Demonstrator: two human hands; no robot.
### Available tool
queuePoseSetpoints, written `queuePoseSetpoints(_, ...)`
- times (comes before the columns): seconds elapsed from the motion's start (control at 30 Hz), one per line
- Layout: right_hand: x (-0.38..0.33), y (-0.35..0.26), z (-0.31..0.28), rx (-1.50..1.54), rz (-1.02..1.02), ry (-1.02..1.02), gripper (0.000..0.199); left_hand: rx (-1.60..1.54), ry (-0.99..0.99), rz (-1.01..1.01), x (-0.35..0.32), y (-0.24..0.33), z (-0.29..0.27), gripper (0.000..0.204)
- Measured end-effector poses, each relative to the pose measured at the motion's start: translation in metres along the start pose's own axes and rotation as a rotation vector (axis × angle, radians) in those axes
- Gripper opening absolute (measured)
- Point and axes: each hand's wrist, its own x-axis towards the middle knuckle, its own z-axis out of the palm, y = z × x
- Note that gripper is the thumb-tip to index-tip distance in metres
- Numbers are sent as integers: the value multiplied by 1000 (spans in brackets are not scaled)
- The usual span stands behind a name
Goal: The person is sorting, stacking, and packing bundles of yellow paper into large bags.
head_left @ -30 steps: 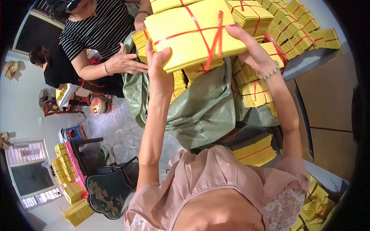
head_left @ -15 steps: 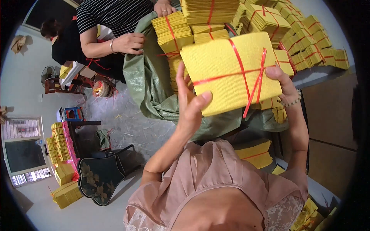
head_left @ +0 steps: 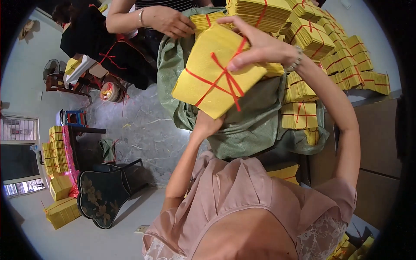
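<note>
Between my hands is a thick bundle of yellow paper (head_left: 208,69), tied crosswise with red ribbon that meets in a knot, its loose ends hanging toward me. My right hand (head_left: 260,47) reaches over its far right side, thumb pressed on the top sheet and fingers round the edge. Beneath the near edge, my left hand (head_left: 209,124) supports it, with most of its fingers hidden under the paper. The bundle is tilted above an open green woven sack (head_left: 247,125). Another person's hand (head_left: 171,22) is at the sack's far left rim, close to the bundle's corner.
More tied yellow bundles (head_left: 260,13) are stacked beyond the sack, with further piles (head_left: 346,69) along the right. A dark chair (head_left: 104,195) and a table edge with stacked yellow bundles (head_left: 55,149) stand at the left. Another person in black (head_left: 112,56) is at the far left.
The bundle has turned and moved left and away from me. My right hand has shifted to its far side, my left hand underneath. The other person's hand has come nearer the bundle.
</note>
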Motion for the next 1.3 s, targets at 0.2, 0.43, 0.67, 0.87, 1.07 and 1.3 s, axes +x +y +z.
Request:
queuePoseSetpoints(0.2, 56, 35, 20, -537, -224, -4, 109, 178, -232, -200, -9, 19, -4, 37)
queuePoseSetpoints(0.43, 70, 59, 23, -825, -192, -75, 110, 170, -364, -288, -1, 38, -9, 37)
queuePoseSetpoints(0.67, 57, 54, 17, -853, -199, -145, 109, 355, -304, -271, 1, 55, -25, 50)
queuePoseSetpoints(0.87, 63, 63, 20, -805, -131, -158, 109, 582, -417, -282, 4, 55, -58, 76)
queuePoseSetpoints(1.07, 66, 71, 23, -835, -173, -164, 110, 568, -402, -186, 0, 95, -80, 65)
queuePoseSetpoints(1.3, 77, 81, 28, -770, -201, -106, 110, 438, -485, 21, 6, 90, -56, 60)
